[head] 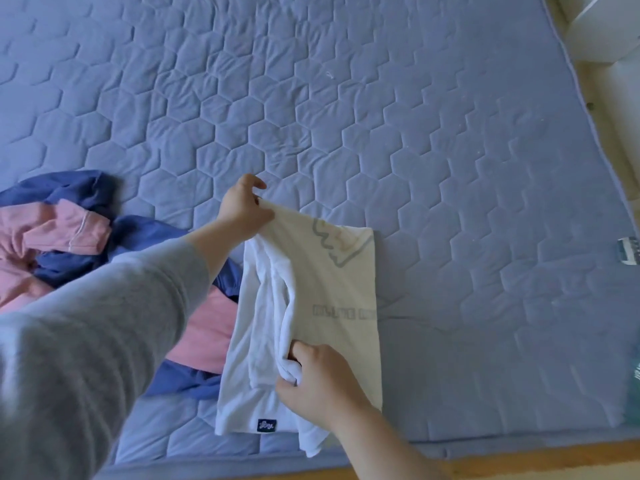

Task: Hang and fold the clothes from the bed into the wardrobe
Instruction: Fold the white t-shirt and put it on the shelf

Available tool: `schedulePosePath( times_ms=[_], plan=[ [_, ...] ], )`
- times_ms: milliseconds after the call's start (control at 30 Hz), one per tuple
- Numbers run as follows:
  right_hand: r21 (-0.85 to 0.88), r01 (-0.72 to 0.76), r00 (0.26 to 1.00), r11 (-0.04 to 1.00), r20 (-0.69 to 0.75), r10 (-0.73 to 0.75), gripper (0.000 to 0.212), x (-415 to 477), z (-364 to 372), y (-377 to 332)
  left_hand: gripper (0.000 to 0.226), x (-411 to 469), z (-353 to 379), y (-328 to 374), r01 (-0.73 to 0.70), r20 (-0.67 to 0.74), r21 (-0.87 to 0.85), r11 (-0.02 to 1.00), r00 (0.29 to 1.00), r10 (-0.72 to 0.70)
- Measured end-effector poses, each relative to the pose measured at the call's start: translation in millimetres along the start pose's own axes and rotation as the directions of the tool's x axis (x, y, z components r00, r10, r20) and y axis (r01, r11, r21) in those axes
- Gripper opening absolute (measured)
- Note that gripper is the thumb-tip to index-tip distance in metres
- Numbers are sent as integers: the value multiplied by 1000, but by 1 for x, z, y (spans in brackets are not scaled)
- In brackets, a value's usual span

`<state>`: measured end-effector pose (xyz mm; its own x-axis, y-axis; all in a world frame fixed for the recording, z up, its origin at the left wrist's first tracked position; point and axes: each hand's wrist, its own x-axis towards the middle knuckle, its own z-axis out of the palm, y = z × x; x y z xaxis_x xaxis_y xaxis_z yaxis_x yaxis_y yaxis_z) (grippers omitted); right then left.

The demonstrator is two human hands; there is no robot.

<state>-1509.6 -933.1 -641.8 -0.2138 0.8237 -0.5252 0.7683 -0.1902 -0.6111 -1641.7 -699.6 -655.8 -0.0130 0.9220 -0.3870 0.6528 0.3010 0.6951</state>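
Note:
A white T-shirt (322, 292) with a faint grey print lies partly folded on the blue quilted bed (346, 116), near its front edge. My left hand (244, 209) pinches the shirt's far corner and lifts it slightly off the quilt. My right hand (318, 379) grips a bunched fold of the same shirt near its lower end. A small dark label (266, 426) shows at the shirt's near hem. The shirt's right half lies flat.
A heap of pink clothes (52, 230) and dark blue clothes (145, 233) lies to the left of the shirt. The wooden bed frame (519, 459) runs along the front edge. White furniture (602, 29) stands at the far right.

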Motion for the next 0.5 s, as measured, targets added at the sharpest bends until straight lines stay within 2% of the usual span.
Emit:
schedulePosePath(
  times_ms=[167, 300, 433, 500],
  plan=[
    [-19, -4, 1000, 1000, 4, 4, 21, 25, 26, -13, 32, 20, -4, -25, 27, 1, -38, 999, 1000, -27],
    [35, -29, 999, 999, 45, 28, 21, 41, 40, -21, 21, 33, -7, -44, 53, -45, -6, 999, 998, -53],
    [-13, -100, 987, 995, 127, 101, 15, 57, 53, -25, 25, 40, 1, -63, 92, -8, 38, 995, 996, -92],
    [-11, -137, 974, 991, 178, 137, 14, 63, 59, -27, 28, 38, 7, -72, 166, 52, 10, 986, 985, -166]
  ],
)
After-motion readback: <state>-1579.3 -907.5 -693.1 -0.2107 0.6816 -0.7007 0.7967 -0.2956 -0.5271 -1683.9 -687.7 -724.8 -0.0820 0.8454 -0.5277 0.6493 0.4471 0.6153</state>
